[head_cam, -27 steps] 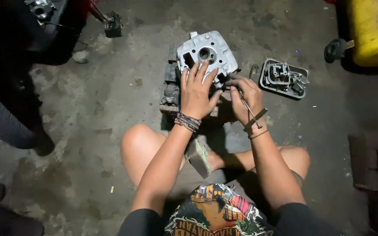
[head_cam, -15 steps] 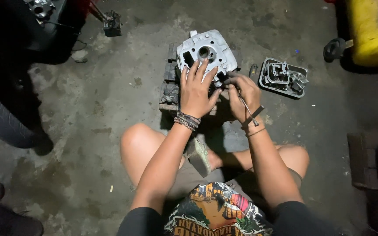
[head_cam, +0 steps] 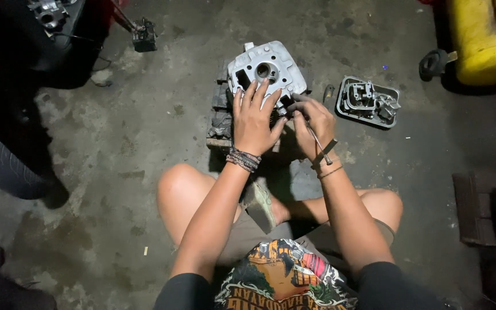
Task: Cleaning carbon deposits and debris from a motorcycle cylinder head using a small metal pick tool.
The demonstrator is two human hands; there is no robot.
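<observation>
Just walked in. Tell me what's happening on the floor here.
A person sits on the stained concrete floor with a grey cast-metal engine part propped on a dark block in front of them. The left hand lies flat on the part, fingers spread. The right hand grips a thin metal T-handle tool at the part's right edge. A smaller grey metal cover lies on the floor to the right, apart from it.

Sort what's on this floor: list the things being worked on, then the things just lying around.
In hand:
- grey engine head, pressed down by the left hand
- thin metal tool, gripped by the right hand
- block under the engine head

Lying about:
- grey metal cover to the right
- yellow tank
- small black part
</observation>
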